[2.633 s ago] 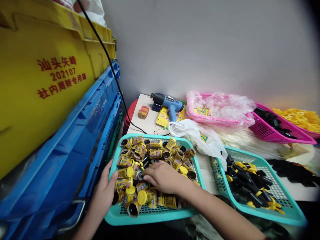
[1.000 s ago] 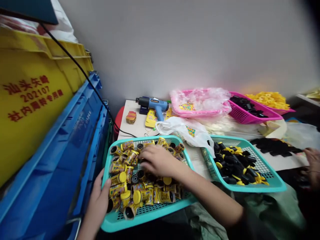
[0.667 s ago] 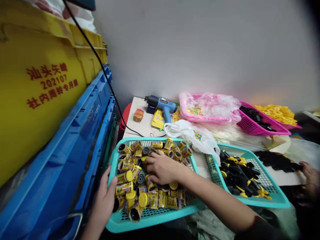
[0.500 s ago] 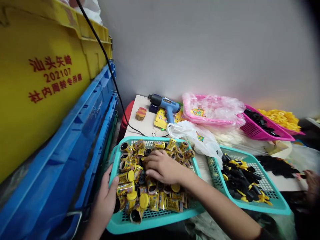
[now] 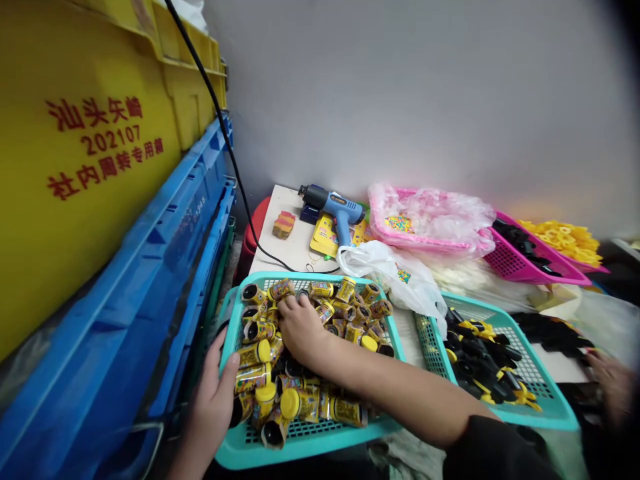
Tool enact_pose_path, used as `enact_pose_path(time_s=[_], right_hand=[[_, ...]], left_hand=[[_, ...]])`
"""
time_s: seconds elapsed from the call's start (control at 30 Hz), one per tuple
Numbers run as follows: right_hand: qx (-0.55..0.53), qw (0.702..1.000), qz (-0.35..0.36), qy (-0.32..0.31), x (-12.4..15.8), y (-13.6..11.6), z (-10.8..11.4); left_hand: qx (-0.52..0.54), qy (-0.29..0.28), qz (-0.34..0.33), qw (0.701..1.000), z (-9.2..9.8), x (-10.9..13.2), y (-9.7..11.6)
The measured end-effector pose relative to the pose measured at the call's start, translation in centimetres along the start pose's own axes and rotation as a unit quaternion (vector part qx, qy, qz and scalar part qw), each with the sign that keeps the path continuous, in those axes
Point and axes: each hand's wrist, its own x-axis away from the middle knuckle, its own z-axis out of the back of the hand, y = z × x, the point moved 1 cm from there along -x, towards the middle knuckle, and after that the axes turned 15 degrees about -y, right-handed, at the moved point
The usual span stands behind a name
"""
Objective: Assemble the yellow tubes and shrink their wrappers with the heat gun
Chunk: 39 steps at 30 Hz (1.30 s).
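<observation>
A turquoise plastic basket [image 5: 235,437] in front of me holds many small cylindrical bottles [image 5: 253,377] in yellow printed sleeves, some with yellow caps, others showing dark ends. My left hand [image 5: 213,393] grips the basket's left rim, thumb on the inner side and fingers outside. Within the basket, my right hand [image 5: 304,331] reaches down among the bottles left of the middle. Its fingers curl downward, and the hand and forearm cover what lies beneath them. A dark round end shows just beyond the fingertips.
Blue crates [image 5: 125,287] and a yellow crate [image 5: 110,60] stack at left. A heat gun [image 5: 343,213] lies behind the basket, near a black cable [image 5: 227,143]. At right, a second turquoise basket [image 5: 550,393] holds black-and-yellow parts; another person's hand [image 5: 610,380] is beyond it.
My right hand has moved slightly left and its fingers have curled further down among the bottles. My left hand keeps its hold on the basket rim. The view has shifted slightly.
</observation>
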Motion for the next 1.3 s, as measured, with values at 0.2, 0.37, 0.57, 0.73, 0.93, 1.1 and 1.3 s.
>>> enact_pose_path(time_s=[0.2,0.37,0.57,0.73,0.93,1.1,1.3], right_hand=[[-0.036,0.995,0.020,0.092,3.3,1.4,1.8],[-0.204,0.937,-0.091,0.268,14.5,5.8,0.8],[-0.172,0.797,-0.534,0.224,28.9,14.7,-9.5],[-0.243,0.795,-0.522,0.193,27.8,16.7,-12.8],[-0.286,0.900,-0.180,0.276,15.9,11.2,-5.4],[-0.250,0.905,-0.191,0.287,13.8,10.3,-4.6],[-0.276,0.900,-0.132,0.310,14.5,10.1,-5.3]], left_hand=[[0.042,-0.005,0.043,0.998,-0.2,-0.2,0.0],[0.062,-0.007,0.041,0.997,-0.1,-0.3,-0.5],[0.008,-0.017,0.057,0.998,0.0,-0.4,-0.6],[-0.139,0.049,-0.067,0.987,0.9,-0.9,2.3],[-0.273,0.054,-0.203,0.939,1.7,-6.3,6.6],[-0.399,-0.106,-0.131,0.901,-1.2,-7.4,5.1],[-0.358,-0.292,-0.166,0.872,-5.0,-2.4,6.8]])
